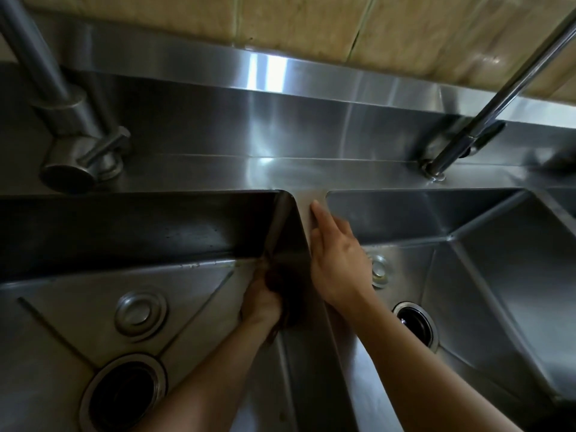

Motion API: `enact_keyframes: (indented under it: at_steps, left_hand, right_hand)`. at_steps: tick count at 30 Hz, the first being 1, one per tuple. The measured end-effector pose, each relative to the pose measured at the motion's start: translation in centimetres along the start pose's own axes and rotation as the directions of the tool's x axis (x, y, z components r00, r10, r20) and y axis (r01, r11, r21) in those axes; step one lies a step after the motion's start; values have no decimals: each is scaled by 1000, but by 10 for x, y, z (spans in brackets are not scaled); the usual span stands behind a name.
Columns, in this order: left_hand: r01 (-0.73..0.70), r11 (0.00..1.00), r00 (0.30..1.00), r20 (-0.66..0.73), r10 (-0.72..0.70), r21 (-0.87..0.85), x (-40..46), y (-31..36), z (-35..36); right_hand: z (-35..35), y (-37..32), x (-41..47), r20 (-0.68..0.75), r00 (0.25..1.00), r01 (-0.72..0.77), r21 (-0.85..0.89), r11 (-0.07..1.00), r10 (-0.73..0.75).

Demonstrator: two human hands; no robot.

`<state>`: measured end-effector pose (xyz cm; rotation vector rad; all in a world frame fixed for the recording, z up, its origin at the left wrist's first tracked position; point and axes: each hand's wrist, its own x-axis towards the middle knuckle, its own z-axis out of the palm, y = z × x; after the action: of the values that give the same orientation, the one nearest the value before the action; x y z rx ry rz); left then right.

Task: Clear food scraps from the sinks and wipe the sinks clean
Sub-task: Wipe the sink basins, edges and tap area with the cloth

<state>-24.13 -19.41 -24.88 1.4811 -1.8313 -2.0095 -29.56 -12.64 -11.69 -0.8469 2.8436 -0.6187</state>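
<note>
The single head-worn camera looks steeply down and forward from close above the divider (304, 201) between two steel sinks, facing the tiled wall (311, 23).

The left sink (93, 232) is open above, but the left hand (261, 302) with a dark cloth (285, 294) fills its far right corner against the side wall. On its floor a round plug (141, 313) and the open drain (123, 397) stand apart, with bare steel between. The divider (304, 210) between the basins is taken by the right hand (338, 260), fingers flat along it. The right sink (467, 275) lies free beyond that forearm. The left faucet (71, 129) and the right faucet (486, 120) slant over the back ledge (280, 173); between them the ledge is bare.
</note>
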Motion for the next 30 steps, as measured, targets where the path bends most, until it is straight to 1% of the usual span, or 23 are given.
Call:
enact_keyframes:
  at_steps: [1, 2, 4, 6, 8, 12, 13, 15, 17, 19, 21, 22, 24, 25, 26, 27, 28, 30]
  left_hand:
    - [-65, 994, 998, -8, 65, -84, -7, 12, -1]
    - [-160, 979, 987, -17, 160, -127, -13, 27, -4]
    - [-327, 932, 945, -28, 327, -159, -21, 60, -10]
    - [-438, 888, 899, -56, 434, -142, -28, 89, -18]
    - [-497, 863, 867, -95, 489, -91, -29, 102, -22]
    - [-624, 781, 768, -173, 616, 11, -24, 91, -18]
    - [-631, 776, 760, -193, 620, 7, -21, 85, -16]
    - [-590, 807, 792, -196, 577, -9, -13, 75, -12]
    - [-504, 861, 844, -167, 509, 76, -2, 60, -9]
    - [-428, 888, 886, -117, 449, 170, 14, 43, -10]
    - [-322, 909, 935, -58, 349, 265, 28, 24, -7]
    - [-274, 923, 954, -43, 296, 271, 35, 15, -6]
    - [-210, 963, 975, -39, 220, 170, 43, 2, -2]
    - [-210, 962, 972, -63, 224, 177, 47, 0, -2]
    - [-218, 952, 971, -49, 233, 217, 51, 1, -3]
    - [-218, 946, 974, -15, 228, 241, 54, 1, -4]
    - [-237, 920, 970, 29, 240, 311, 56, -1, -7]
    - [-323, 773, 942, 108, 317, 546, 51, -2, -11]
  right_hand:
    - [-1, 0, -1, 9, 1000, 0, -1, 1000, 0]
    - [-2, -1, -2, 16, 1000, -5, 4, 1000, 5]
    - [-4, -3, -3, 26, 1000, -18, 12, 1000, 18]
    - [-6, -7, -4, 40, 999, -23, 10, 1000, 22]
    - [-7, -9, -5, 48, 999, -22, 8, 1000, 22]
    - [-5, -9, -1, 20, 1000, -21, 19, 1000, 21]
    - [-5, -8, -1, 14, 1000, -15, 19, 1000, 14]
    - [-3, -7, 0, 2, 1000, -4, 21, 1000, 4]
    - [-1, -5, -1, -2, 1000, -9, 20, 1000, 9]
    - [-1, -5, -1, -8, 1000, -11, 14, 1000, 11]
    - [0, -4, 0, -17, 1000, -7, 21, 1000, 8]
    - [1, -4, 0, -22, 1000, -2, 30, 1000, 3]
    - [2, -3, 0, -29, 999, 18, 44, 999, -16]
    - [2, -3, 1, -32, 999, 19, 50, 999, -17]
    - [3, -3, 3, -35, 999, 17, 50, 999, -15]
    - [3, -3, 3, -35, 999, 13, 47, 999, -11]
    - [3, -3, 3, -34, 999, 10, 43, 999, -8]
    - [2, -3, 3, -28, 1000, -1, 40, 999, 2]
